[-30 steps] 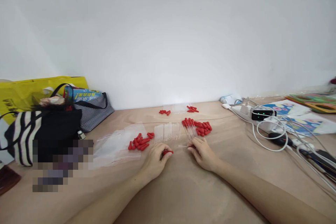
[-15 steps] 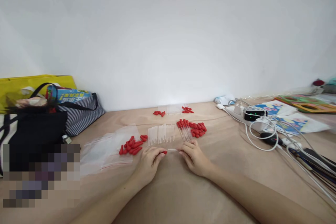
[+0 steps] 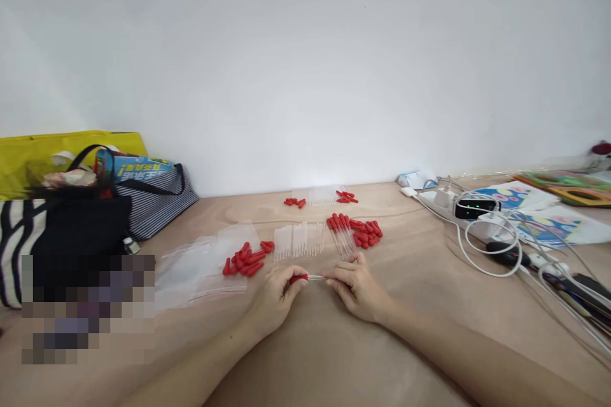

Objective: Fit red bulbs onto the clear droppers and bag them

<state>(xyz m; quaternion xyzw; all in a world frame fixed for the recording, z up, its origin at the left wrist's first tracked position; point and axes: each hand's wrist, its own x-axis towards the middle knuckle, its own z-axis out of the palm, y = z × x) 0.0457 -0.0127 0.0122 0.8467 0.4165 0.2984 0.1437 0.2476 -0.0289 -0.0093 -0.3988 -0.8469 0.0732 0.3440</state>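
My left hand (image 3: 279,292) pinches a red rubber dropper bulb (image 3: 299,278) between thumb and fingers. From the right, my right hand (image 3: 356,286) grips a thin clear dropper tube (image 3: 315,277), whose end meets the bulb's mouth. Behind the hands lies a row of loose clear tubes (image 3: 298,240). To its right are several droppers with red bulbs fitted (image 3: 340,229), side by side, next to a pile of loose red bulbs (image 3: 368,233). Another pile of red bulbs (image 3: 243,259) lies by my left hand, partly on clear plastic bags (image 3: 195,270).
Near the wall sits a small set of tubes (image 3: 324,195) with red bulbs on both sides. Bags, one striped (image 3: 155,203), stand at the left. On the right are a power strip with tangled white cables (image 3: 470,273) and printed packets (image 3: 548,229).
The gap between bulb and tube has closed; the tube's end now meets the bulb held in my left hand. The whole view has shifted slightly.
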